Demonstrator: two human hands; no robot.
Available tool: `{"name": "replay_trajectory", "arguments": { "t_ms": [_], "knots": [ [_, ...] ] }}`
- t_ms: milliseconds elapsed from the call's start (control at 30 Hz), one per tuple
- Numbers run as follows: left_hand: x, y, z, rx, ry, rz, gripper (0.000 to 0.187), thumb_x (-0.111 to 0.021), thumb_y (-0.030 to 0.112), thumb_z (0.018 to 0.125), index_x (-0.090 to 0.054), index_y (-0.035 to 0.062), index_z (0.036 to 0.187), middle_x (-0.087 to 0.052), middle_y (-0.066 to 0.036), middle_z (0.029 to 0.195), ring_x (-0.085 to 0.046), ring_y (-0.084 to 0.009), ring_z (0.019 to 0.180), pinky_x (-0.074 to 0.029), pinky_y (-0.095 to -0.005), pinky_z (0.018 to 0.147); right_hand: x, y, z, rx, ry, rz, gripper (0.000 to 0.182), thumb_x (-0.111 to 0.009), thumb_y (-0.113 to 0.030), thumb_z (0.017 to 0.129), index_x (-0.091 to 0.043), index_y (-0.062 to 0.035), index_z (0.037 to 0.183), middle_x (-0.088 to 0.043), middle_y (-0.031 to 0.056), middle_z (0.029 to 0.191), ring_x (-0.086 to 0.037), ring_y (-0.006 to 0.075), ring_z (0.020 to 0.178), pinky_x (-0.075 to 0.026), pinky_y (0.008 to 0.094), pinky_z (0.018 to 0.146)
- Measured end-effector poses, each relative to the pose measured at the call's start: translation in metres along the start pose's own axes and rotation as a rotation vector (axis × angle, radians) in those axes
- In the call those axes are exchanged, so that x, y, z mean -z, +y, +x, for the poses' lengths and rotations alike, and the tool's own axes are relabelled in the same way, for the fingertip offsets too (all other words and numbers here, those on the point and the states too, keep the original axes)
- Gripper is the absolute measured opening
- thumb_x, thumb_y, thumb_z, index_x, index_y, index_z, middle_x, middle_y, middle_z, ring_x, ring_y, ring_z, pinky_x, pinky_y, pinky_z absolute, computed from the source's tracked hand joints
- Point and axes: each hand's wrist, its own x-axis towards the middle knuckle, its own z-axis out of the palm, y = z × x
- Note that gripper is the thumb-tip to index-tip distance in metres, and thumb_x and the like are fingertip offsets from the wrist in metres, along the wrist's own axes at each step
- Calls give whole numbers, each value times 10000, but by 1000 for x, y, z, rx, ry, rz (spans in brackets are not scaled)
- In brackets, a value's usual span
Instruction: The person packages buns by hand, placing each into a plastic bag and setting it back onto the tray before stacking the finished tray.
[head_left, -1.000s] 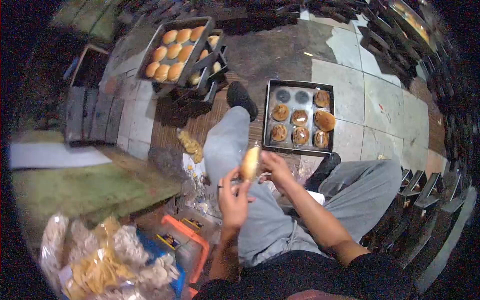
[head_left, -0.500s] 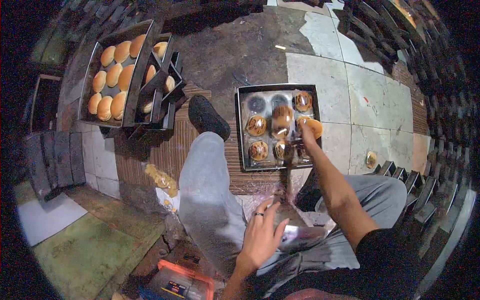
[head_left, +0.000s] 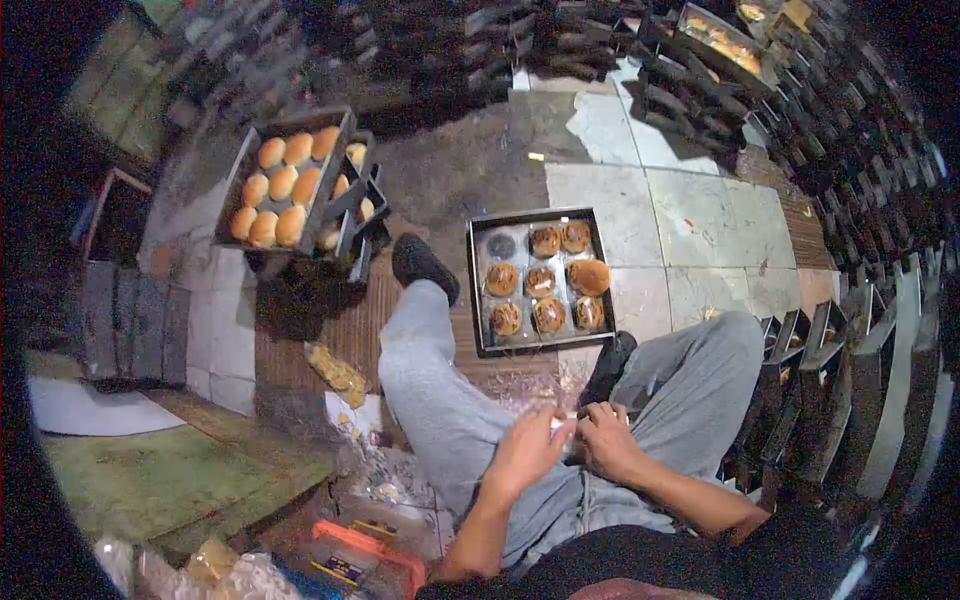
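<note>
My left hand (head_left: 530, 450) and my right hand (head_left: 607, 440) are close together over my lap, fingers curled around something small and whitish that I cannot make out. Beyond them a square dark tray (head_left: 534, 350) lies on the floor between my feet. In it sit several buns with dark stripes, such as one at the near left (head_left: 506, 319), in a clear plastic liner. The far left hollow (head_left: 501, 245) holds no bun. A plain golden bun (head_left: 589, 277) rests at the tray's right edge, over the right column.
Stacked trays (head_left: 345, 125) with plain buns stand at the far left. A yellowish packet (head_left: 337, 374) lies left of my leg. An orange-edged box (head_left: 370, 548) is at the bottom left. Many dark trays (head_left: 873, 350) crowd the right side.
My right hand has left the tray and come back beside my left hand. A striped bun now fills the far middle hollow. The plain bun stays at the right edge. The view has shifted.
</note>
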Motion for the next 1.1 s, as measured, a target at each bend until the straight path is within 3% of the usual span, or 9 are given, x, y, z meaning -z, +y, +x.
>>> {"name": "replay_trajectory", "arguments": {
  "t_ms": [100, 233, 333, 500, 633, 700, 900, 967, 1100],
  "knots": [
    [-27, 0, -30, -29, 72, -131, 310, -602, 294, 1016, -643, 15, 1144, -691, -253, 1057, -655, -425, 1033, -511, -473, 875, 1, -6, -7, -63, 181, 86, 307, -738, -148, 715, -652, -62, 996, -596, 150, 1096, -540, 350, 1063, -358, 523, 961],
    [-23, 12, -36, 386, -28, -280, 369, -586, 360, 1017, -637, 48, 1206, -683, -278, 1097, -640, -431, 1044, -493, -485, 906, -3, 9, -12, 184, -76, 65, 225, -704, -128, 769, -659, -109, 989, -641, 103, 954, -601, 331, 1037, -354, 568, 986],
    [-35, 3, -25, -178, 251, -112, 423, -713, 312, 921, -638, 53, 1247, -674, -214, 1186, -612, -396, 1066, -473, -454, 949, 16, 25, 1, 282, 191, 109, 267, -717, -163, 773, -684, -95, 1029, -644, 112, 943, -626, 326, 1030, -375, 579, 994],
    [-24, -11, 17, -227, 61, -173, 284, -751, 172, 815, -732, 93, 1087, -725, -136, 1009, -626, -371, 1053, -402, -469, 1030, 131, 21, 14, 204, 388, 327, 269, -720, -90, 751, -696, -51, 1016, -649, 108, 958, -633, 343, 995, -490, 455, 890],
    [43, 55, 43, -408, 254, 480, 218, -755, 149, 792, -744, 119, 1008, -730, -67, 924, -647, -278, 1056, -332, -503, 1094, 143, 8, 1, 152, 275, 488, 212, -726, -138, 860, -695, -13, 1028, -665, 164, 1073, -666, 370, 960, -545, 428, 792],
    [53, 76, 45, -559, 257, 531, 215, -757, 152, 787, -738, 125, 1000, -731, -48, 917, -646, -268, 1054, -318, -517, 1102, 132, 6, -3, 197, 214, 589, 362, -697, -195, 897, -646, -4, 1200, -638, 211, 1270, -646, 404, 1127, -538, 445, 932],
    [54, 112, 36, -706, 195, 662, 493, -748, 238, 820, -649, 114, 1286, -498, -150, 1497, -362, -360, 1445, -234, -532, 1168, 108, 9, 20, 241, 376, 298, 861, -717, -267, 839, -305, 44, 1528, -200, 337, 1612, -255, 470, 1494, -253, 504, 1227],
    [51, 117, 31, -658, 319, 415, 615, -743, 265, 839, -565, 93, 1402, -270, -213, 1631, -178, -381, 1533, -168, -529, 1201, 113, 8, 37, 221, 205, 299, 914, -679, -240, 836, -218, 41, 1574, -33, 306, 1662, -91, 458, 1543, -191, 462, 1254],
    [43, 34, 71, -315, 448, -479, 547, -576, 300, 1021, -424, 48, 1481, -405, -187, 1501, -390, -280, 1369, -321, -394, 1107, 78, -41, 83, 199, 355, 703, 879, -684, -185, 799, -286, 38, 1551, -215, 334, 1615, -258, 463, 1498, -263, 510, 1225]
  ]
}}
